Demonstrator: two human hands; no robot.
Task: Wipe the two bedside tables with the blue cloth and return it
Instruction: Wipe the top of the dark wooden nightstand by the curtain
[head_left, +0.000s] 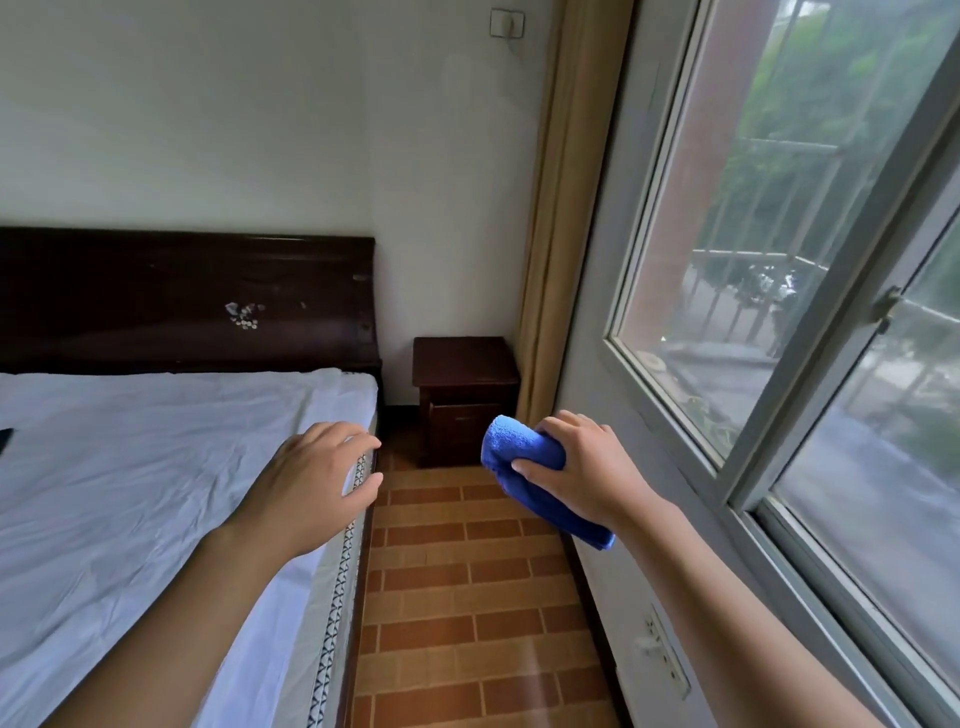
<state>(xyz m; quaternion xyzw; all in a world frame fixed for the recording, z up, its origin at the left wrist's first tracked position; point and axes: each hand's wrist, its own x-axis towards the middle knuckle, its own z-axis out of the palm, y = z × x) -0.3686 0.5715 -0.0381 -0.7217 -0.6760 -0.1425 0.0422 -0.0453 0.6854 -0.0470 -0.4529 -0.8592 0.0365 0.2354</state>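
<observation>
A dark wooden bedside table (464, 364) stands in the far corner, between the bed and the curtain. Its top looks bare. My right hand (587, 467) grips a folded blue cloth (519, 452) in the air, well short of the table and above the floor. My left hand (317, 478) hovers over the bed's right edge with its fingers apart and holds nothing. Only one bedside table is in view.
The bed (156, 493) with a white sheet and a dark headboard (182, 296) fills the left. A narrow strip of brown tiled floor (467, 597) runs between the bed and the window wall. A beige curtain (561, 260) and a large window (779, 260) are on the right.
</observation>
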